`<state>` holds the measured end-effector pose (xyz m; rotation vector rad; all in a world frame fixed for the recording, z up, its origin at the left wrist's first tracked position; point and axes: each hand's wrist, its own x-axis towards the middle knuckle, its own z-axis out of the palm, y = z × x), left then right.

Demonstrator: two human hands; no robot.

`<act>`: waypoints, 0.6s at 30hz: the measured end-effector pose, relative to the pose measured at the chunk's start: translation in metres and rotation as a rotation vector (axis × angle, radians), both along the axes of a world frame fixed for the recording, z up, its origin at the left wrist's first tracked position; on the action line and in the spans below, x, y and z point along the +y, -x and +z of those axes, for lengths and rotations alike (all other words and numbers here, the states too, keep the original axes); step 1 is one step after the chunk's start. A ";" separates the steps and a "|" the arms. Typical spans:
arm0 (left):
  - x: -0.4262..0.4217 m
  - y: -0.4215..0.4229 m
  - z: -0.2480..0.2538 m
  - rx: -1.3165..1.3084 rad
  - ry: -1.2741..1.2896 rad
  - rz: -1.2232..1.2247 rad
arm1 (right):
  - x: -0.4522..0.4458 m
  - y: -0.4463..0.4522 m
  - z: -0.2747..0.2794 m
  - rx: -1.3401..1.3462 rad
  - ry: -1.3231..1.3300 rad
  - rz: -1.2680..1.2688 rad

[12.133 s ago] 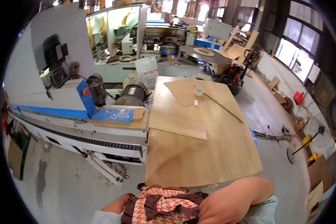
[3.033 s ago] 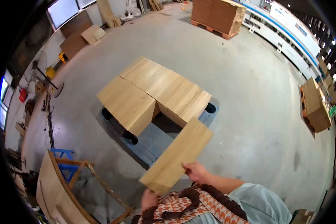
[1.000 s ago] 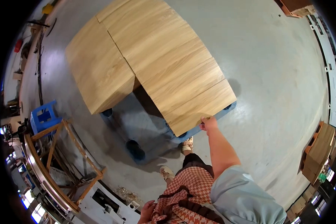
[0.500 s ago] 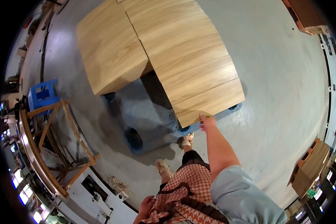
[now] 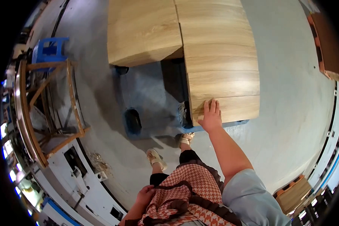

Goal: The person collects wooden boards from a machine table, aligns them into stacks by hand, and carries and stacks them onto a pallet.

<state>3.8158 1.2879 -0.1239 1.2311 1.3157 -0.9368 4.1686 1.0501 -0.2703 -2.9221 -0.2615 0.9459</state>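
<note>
Head camera, looking down: the right hand (image 5: 211, 116) lies with fingers extended on top of a wood-grain board (image 5: 239, 109), gripping nothing. That board forms the near end of a stack (image 5: 222, 56) set on a blue pallet (image 5: 150, 86). The left hand (image 5: 145, 196) curls beside the houndstooth apron (image 5: 201, 180); whether it holds fabric cannot be told.

boards (image 5: 226, 83): tan woodgrain | pallet (image 5: 156, 130): blue | apron (image 5: 199, 176): orange-white houndstooth, brown trim | sleeve (image 5: 248, 194): pale blue-grey
</note>
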 end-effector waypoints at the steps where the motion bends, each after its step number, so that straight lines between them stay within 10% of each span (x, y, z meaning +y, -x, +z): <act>1: -0.004 -0.004 -0.007 -0.024 0.033 0.001 | 0.006 0.001 0.001 0.096 0.104 0.056; 8: -0.047 0.009 -0.081 -0.167 0.191 0.075 | 0.012 0.006 -0.009 0.081 0.134 0.056; 18: -0.027 0.021 -0.132 -0.361 -0.223 -0.737 | 0.023 0.013 -0.024 0.005 0.160 0.040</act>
